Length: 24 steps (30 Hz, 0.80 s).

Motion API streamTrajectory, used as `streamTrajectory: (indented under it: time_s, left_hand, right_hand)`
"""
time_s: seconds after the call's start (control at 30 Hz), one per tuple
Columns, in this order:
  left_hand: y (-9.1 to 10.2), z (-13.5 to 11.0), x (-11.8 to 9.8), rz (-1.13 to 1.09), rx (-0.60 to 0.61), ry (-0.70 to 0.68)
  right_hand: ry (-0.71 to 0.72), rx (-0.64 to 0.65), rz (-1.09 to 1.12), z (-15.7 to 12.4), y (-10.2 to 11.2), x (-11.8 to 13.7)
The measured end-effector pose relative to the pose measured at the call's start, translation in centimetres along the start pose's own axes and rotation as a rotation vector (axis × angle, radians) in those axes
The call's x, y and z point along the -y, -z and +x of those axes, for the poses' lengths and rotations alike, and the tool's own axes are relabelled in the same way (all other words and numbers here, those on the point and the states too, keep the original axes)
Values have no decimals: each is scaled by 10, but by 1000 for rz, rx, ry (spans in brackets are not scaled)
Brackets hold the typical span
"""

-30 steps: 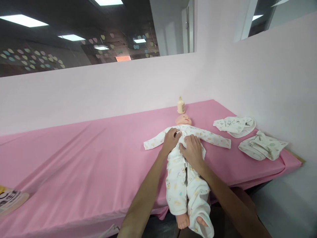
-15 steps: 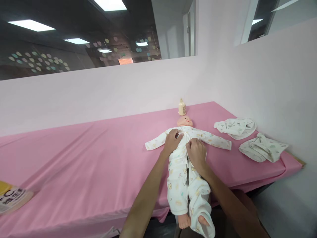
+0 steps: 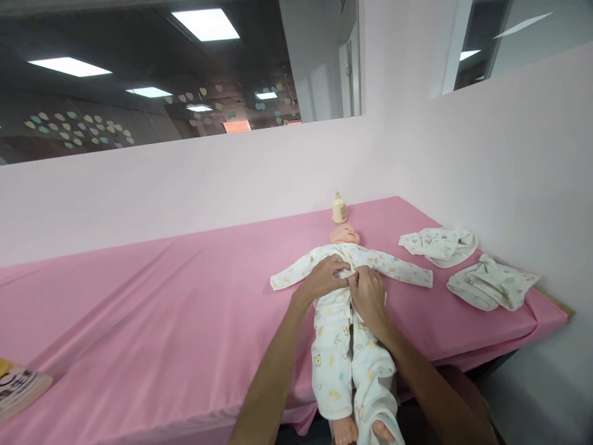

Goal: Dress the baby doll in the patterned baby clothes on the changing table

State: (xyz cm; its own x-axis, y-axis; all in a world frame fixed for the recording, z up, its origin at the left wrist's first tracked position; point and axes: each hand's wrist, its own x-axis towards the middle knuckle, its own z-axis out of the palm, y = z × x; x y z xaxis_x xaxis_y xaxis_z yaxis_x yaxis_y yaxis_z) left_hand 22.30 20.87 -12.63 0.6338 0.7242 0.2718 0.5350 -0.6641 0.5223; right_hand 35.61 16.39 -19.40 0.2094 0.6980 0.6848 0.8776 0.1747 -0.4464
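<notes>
A baby doll (image 3: pixel 345 234) lies on its back on the pink-covered table, its arms spread and its feet over the front edge. It wears a white patterned baby romper (image 3: pixel 332 352) with long sleeves and legs. On the doll's chest my left hand (image 3: pixel 325 275) has its fingers closed on the romper's front. Right beside it, my right hand (image 3: pixel 368 293) pinches the cloth at the middle of the front. The fingertips of both hands nearly meet there, and the exact bit of cloth between them is hidden.
A cream pump bottle (image 3: pixel 340 209) stands behind the doll's head. Two folded white patterned cloths, a far one (image 3: pixel 440 245) and a near one (image 3: pixel 493 283), lie at the right by the wall. A yellow-labelled container (image 3: pixel 21 389) is cut off at the left edge of the pink sheet (image 3: pixel 185 309).
My left hand has moved right across the doll's chest to meet my right hand at the romper's front. The view has tilted slightly upward.
</notes>
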Motion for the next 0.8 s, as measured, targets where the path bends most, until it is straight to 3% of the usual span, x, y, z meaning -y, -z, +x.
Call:
streamTrajectory:
  time_s: [0.2,0.47,0.63,0.73,0.8]
  left_hand:
    - [-2,3,4,-93,-77,18]
    - [3,2,16,-326,2,59]
    - [9,-3,20,-512,74,175]
    - [7,-2,27,-580,-5,221]
    - [5,0,34,-552,-133,284]
  right_hand:
    - [39,19,167,2,0,0]
    - [69,40,124,2,0,1]
    - [44,35,61,2,-5,-1]
    - [15,26,118,1,-5,0]
    - [-67,24,205,2,-3,-1]
